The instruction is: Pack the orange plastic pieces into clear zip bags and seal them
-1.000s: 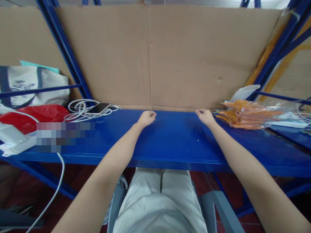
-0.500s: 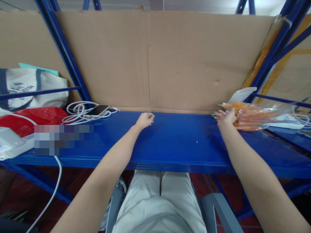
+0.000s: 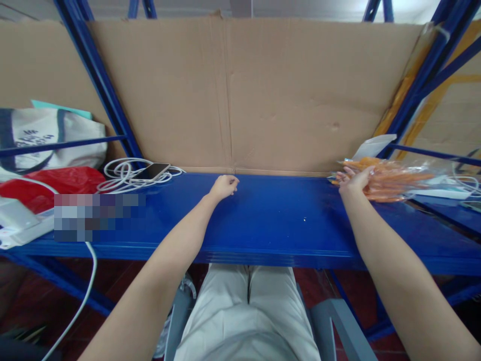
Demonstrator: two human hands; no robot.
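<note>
My left hand (image 3: 224, 186) rests on the blue shelf top (image 3: 263, 220), near the cardboard, its fingers curled in and nothing seen in them. At the right, my right hand (image 3: 352, 181) is at the near left end of a clear plastic bag of long orange sticks (image 3: 398, 181). Its fingers stretch left and the thumb is spread away from them over the bag. What the orange sticks are I cannot tell. Part of the bag's left end is hidden by the hand.
A cardboard sheet (image 3: 285, 95) stands along the back between blue metal posts. At left lie a coiled white cable (image 3: 120, 173), a phone (image 3: 154, 171), a red plastic bag (image 3: 75, 179), a canvas bag (image 3: 80, 138) and a white power strip (image 3: 28, 233). White papers (image 3: 372, 145) are at right.
My right hand has shifted slightly right, and its thumb is spread farther from the fingers. My left hand has stayed in place.
</note>
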